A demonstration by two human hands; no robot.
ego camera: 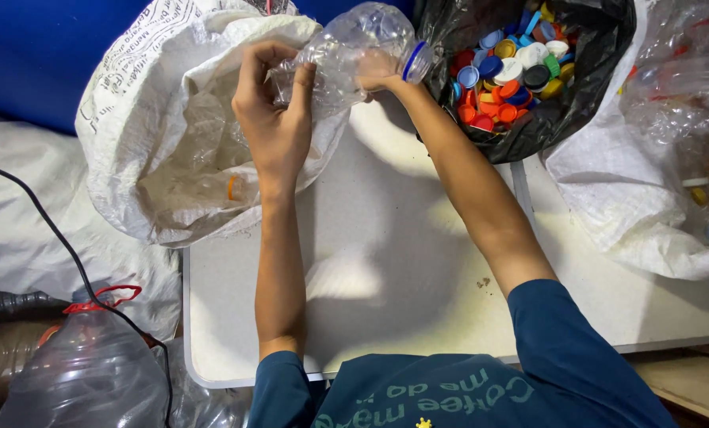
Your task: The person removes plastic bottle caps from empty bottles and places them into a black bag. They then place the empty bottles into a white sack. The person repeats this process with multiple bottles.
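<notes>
A crumpled clear plastic bottle [353, 49] with a blue neck ring lies sideways in both my hands, above the far edge of the white table [386, 261]. My left hand [274, 103] grips its base end. My right hand [378, 73] holds it near the neck, just left of the black bag [529, 131] full of coloured bottle caps [513, 67]. The bottle's mouth points toward that bag.
A white woven sack [144, 150] of clear bottles lies open at the far left. Another sack [648, 182] with bottles sits at the right. A large clear jug [85, 372] with a red handle and a black cable [61, 238] are at lower left.
</notes>
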